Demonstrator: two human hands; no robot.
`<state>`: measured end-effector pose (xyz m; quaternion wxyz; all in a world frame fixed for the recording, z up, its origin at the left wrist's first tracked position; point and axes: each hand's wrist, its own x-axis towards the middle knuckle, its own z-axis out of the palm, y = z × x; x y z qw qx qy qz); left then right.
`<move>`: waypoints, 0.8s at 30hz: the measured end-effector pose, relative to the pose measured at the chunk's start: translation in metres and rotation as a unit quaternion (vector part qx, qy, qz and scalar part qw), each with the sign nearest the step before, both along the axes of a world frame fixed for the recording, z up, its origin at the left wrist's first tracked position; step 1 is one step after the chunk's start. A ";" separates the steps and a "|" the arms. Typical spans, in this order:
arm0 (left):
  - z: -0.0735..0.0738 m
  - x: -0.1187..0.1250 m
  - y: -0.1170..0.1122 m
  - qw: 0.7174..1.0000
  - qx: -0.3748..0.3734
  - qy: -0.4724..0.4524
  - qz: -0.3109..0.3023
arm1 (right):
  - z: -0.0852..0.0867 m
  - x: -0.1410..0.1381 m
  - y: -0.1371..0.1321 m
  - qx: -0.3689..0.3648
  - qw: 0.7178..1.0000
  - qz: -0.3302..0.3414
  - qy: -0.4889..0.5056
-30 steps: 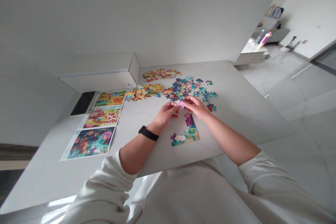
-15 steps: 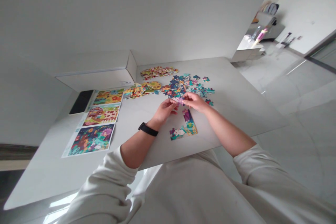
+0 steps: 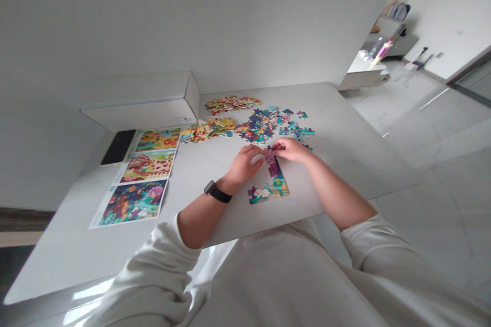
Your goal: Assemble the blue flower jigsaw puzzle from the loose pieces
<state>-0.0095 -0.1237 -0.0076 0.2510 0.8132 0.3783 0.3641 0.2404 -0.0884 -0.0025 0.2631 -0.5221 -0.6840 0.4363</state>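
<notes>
My left hand (image 3: 244, 162) and my right hand (image 3: 290, 149) meet over a purple puzzle piece (image 3: 269, 154), each pinching one side of it. The piece sits at the top end of a small L-shaped joined puzzle section (image 3: 270, 184) that lies flat on the white table (image 3: 356, 158). A black watch (image 3: 216, 192) is on my left wrist. Just beyond my fingers lies a pile of loose blue and teal pieces (image 3: 264, 125).
Two more piles of loose pieces, yellow (image 3: 209, 129) and reddish (image 3: 232, 103), lie farther back. Three picture sheets (image 3: 148, 168) lie at the left, beside a black phone (image 3: 118, 146). A white box (image 3: 146, 102) stands at the back left. The table's right edge drops to the floor.
Both hands have come down and toward me from above the loose pile, bringing the purple piece to the top end of the joined section on the table.
</notes>
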 end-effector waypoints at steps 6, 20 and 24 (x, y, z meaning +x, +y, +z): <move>-0.001 0.001 -0.004 0.990 0.056 0.123 -0.032 | -0.001 -0.003 -0.003 0.043 0.993 -0.021 -0.105; -0.001 0.003 -0.011 0.980 0.034 0.192 -0.045 | 0.013 -0.007 -0.012 0.092 0.967 -0.017 -0.236; -0.002 0.004 -0.011 0.980 0.029 0.194 -0.037 | 0.011 -0.005 -0.011 0.120 0.961 -0.018 -0.249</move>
